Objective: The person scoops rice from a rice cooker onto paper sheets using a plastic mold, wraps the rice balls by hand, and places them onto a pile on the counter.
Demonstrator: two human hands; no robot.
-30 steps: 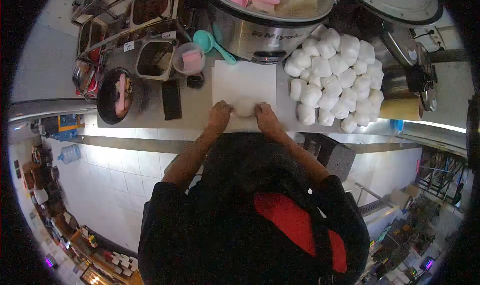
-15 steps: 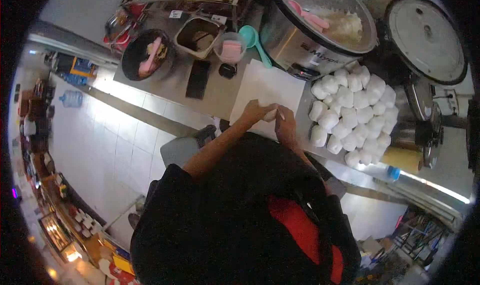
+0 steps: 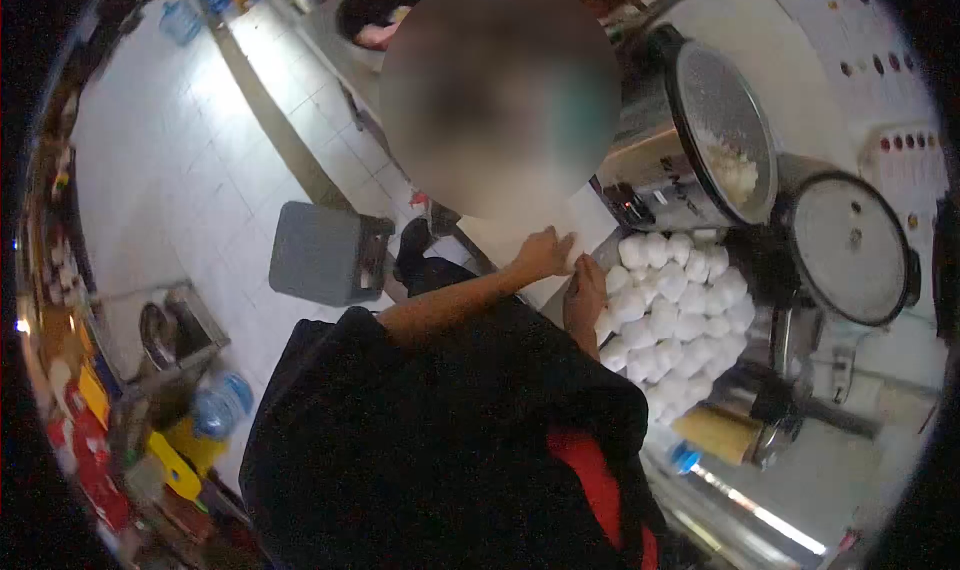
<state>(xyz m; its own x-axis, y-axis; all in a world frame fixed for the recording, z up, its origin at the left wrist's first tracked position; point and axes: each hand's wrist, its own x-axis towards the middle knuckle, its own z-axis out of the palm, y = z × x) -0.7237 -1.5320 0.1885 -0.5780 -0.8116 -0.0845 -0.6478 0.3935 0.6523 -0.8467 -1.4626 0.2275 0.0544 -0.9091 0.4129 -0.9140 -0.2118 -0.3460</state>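
Note:
My left hand (image 3: 545, 254) and my right hand (image 3: 586, 296) meet over a white sheet (image 3: 490, 238) on the counter. Between their fingertips is a small white bundle (image 3: 574, 259), mostly covered by the fingers. It looks like the white wrapped rice portions (image 3: 665, 320) heaped close to my right hand. What is inside the bundle cannot be seen. Beyond the heap stands a large steel rice cooker (image 3: 650, 165), uncovered, with white rice (image 3: 735, 173) inside.
A round lid (image 3: 850, 240) rests to the right of the cooker. A black bowl (image 3: 375, 5) with a pink utensil sits at the back left, beside a blurred patch hiding part of the counter. A grey stool (image 3: 322, 255) stands on the tiled floor to the left.
The view has turned and shifted, bringing more of the floor and the stool into sight. Both hands stay together on the white bundle. The pink scoop in the cooker no longer shows.

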